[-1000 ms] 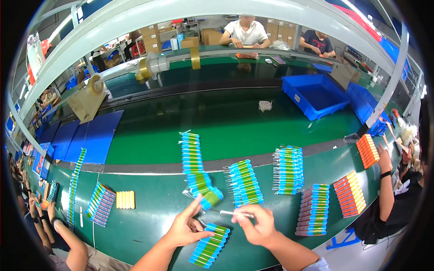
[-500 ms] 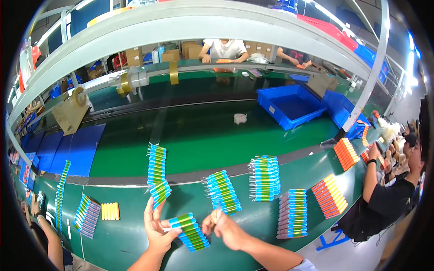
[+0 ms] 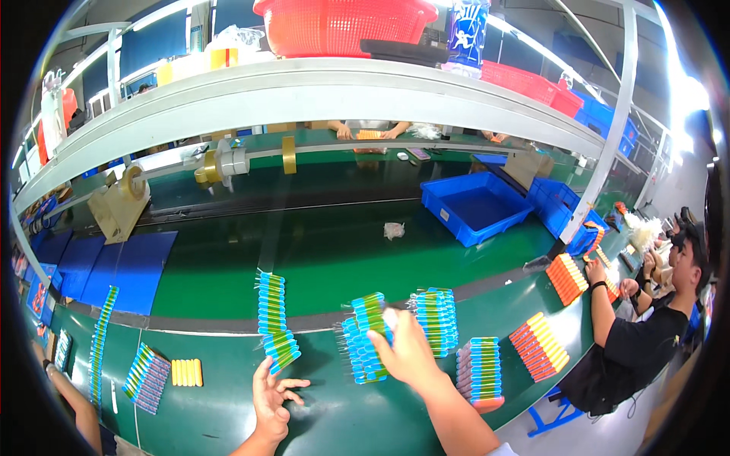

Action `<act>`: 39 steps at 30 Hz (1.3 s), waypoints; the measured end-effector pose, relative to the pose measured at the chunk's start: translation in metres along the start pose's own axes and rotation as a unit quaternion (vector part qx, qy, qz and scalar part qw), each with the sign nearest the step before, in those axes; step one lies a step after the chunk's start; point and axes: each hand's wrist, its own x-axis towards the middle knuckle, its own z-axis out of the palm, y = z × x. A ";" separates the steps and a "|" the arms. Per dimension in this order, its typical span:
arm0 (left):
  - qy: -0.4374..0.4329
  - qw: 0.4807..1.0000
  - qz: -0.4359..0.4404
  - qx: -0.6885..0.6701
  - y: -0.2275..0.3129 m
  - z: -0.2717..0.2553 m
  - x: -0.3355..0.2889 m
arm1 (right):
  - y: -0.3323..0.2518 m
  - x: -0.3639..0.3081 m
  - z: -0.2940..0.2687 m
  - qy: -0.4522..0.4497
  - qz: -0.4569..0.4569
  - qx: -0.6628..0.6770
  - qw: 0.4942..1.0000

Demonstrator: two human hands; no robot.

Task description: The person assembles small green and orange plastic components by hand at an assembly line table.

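Observation:
My right hand (image 3: 408,351) grips the right side of a row of blue-and-green tubes (image 3: 368,305), slightly blurred, over another such row (image 3: 359,359) with thin pale ends at its left. Nearer me, my left hand (image 3: 272,403) is open with fingers spread and nothing in it. Its raised index finger is close to the near end of a short row of blue-and-green tubes (image 3: 282,350); whether it touches cannot be made out. A longer row of the same tubes (image 3: 271,302) extends away behind that.
At right lie more blue-and-green tubes (image 3: 434,323), a stack with pinkish ends (image 3: 479,370) and orange-yellow tubes (image 3: 538,346). Yellow tubes (image 3: 187,372) lie left. A blue tray (image 3: 477,207) stands beyond, under a metal frame (image 3: 334,91). A co-worker (image 3: 642,334) sits at right.
My right hand has moved away and right, carrying the tube row from near my left hand onto the middle row. My left hand's fingers have spread. The view has tilted up.

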 end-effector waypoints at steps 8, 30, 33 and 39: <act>-0.054 0.975 0.134 0.170 -0.021 -0.021 -0.037 | -0.032 -0.031 0.021 -0.090 0.082 0.229 0.966; -0.074 0.931 -0.212 -0.287 0.009 -0.020 0.002 | -0.034 -0.105 0.067 -0.243 0.196 0.419 0.853; -0.105 0.968 -0.208 -0.097 -0.006 -0.013 0.004 | -0.034 -0.106 0.050 -0.251 0.151 0.318 0.902; -0.141 0.959 -0.191 -0.156 -0.013 -0.011 0.001 | -0.059 -0.090 0.029 -0.250 0.193 0.252 0.915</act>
